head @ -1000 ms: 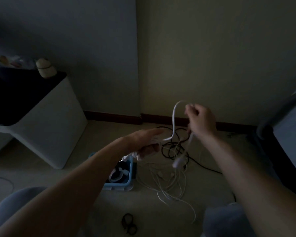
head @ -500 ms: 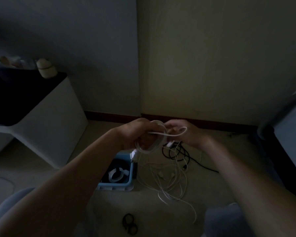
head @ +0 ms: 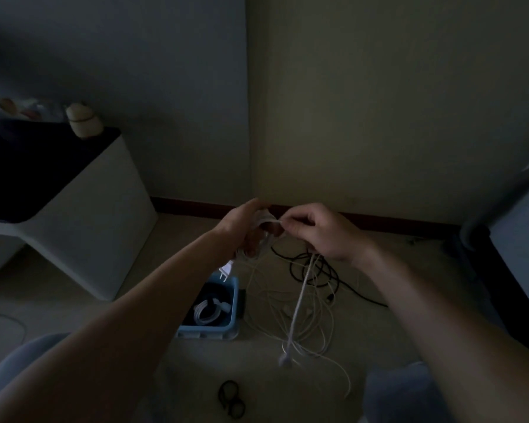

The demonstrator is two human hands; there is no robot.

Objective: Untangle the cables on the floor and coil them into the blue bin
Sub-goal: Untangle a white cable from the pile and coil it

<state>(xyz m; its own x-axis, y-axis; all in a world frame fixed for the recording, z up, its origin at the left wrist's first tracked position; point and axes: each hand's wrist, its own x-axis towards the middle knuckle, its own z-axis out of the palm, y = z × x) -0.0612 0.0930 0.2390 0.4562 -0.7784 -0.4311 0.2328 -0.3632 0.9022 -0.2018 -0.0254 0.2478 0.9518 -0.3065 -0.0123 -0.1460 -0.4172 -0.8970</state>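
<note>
My left hand (head: pixel 244 227) holds a coil of white cable (head: pixel 264 219) wound round its fingers, with a white plug (head: pixel 226 268) dangling below it. My right hand (head: pixel 319 232) pinches the same white cable just beside the coil. The cable's free tail (head: pixel 300 297) hangs from my right hand down to the floor. Below my left forearm stands the blue bin (head: pixel 230 303) with one coiled white cable (head: pixel 208 311) inside. A tangle of thin white cables (head: pixel 312 325) and a black cable (head: pixel 318 271) lies on the floor right of the bin.
A small black coiled cable (head: pixel 231 398) lies on the floor near me. A white cabinet (head: pixel 83 227) with a dark top stands at the left. Dark furniture (head: pixel 501 270) lines the right side. My knees (head: pixel 409 392) show at the bottom.
My right hand swung from above down to my left hand, laying another loop onto the coil, then drew slightly right. The free tail now hangs straight down from my right hand.
</note>
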